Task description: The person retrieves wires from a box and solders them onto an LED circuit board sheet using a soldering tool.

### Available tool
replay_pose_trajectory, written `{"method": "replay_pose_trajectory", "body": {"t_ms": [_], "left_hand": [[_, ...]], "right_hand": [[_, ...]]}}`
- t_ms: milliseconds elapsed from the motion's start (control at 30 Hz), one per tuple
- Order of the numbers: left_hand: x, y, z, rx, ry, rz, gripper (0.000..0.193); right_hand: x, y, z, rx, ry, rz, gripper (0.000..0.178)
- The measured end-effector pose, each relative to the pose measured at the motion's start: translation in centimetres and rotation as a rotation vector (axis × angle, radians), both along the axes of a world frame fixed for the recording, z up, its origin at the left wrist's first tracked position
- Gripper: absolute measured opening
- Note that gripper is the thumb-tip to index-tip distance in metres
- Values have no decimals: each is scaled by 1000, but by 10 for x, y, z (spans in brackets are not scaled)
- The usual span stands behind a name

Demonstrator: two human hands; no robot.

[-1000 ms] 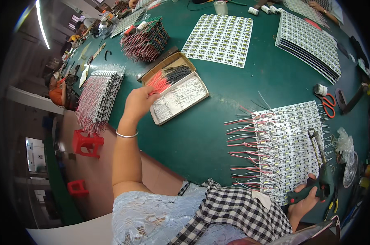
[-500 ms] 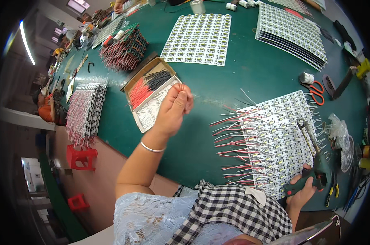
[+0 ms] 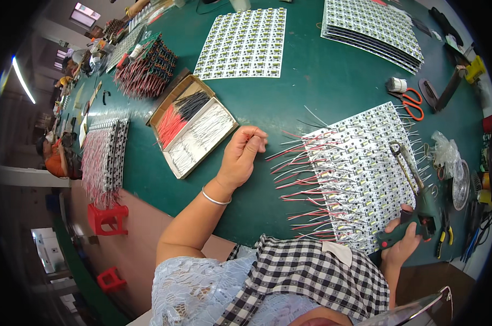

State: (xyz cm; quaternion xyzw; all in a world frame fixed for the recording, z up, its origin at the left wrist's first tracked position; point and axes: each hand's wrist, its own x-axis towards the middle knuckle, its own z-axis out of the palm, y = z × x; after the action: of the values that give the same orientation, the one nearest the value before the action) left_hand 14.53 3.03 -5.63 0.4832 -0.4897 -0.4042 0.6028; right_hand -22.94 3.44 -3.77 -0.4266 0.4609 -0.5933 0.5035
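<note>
My left hand (image 3: 241,157), with a bracelet at the wrist, is closed in a pinch over the green table, between the wire box and the circuit boards. Whatever its fingertips hold, if anything, is too small to make out. The open cardboard box (image 3: 181,173) carries red wires (image 3: 171,126), black wires (image 3: 193,104) and white wires (image 3: 205,125). My right hand (image 3: 402,244) grips a dark green soldering gun (image 3: 426,209), its metal tip over a white sheet of circuit boards (image 3: 360,179). Red, white and black wires stick out from that sheet's left edge.
Another board sheet (image 3: 243,46) lies at the far side, with a stack of sheets (image 3: 373,35) to its right. Wired board bundles (image 3: 148,68) stand at the left. Orange-handled scissors (image 3: 414,103), a plastic bag (image 3: 446,152) and yellow-handled pliers (image 3: 444,239) lie at the right.
My left hand has moved away from the wire box, rightward toward the wired board sheet. The right hand keeps its hold on the soldering gun. The whole view has shifted slightly.
</note>
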Motion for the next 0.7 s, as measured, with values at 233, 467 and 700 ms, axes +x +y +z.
{"method": "replay_pose_trajectory", "body": {"t_ms": [233, 467, 700], "left_hand": [[-7, 2, 11, -29, 67, 127, 11], [-10, -1, -1, -93, 45, 141, 10], [-7, -4, -1, -47, 34, 61, 13]], "right_hand": [[1, 2, -2, 13, -48, -41, 39], [0, 1, -4, -9, -31, -6, 37], [0, -2, -1, -9, -12, 2, 35]]}}
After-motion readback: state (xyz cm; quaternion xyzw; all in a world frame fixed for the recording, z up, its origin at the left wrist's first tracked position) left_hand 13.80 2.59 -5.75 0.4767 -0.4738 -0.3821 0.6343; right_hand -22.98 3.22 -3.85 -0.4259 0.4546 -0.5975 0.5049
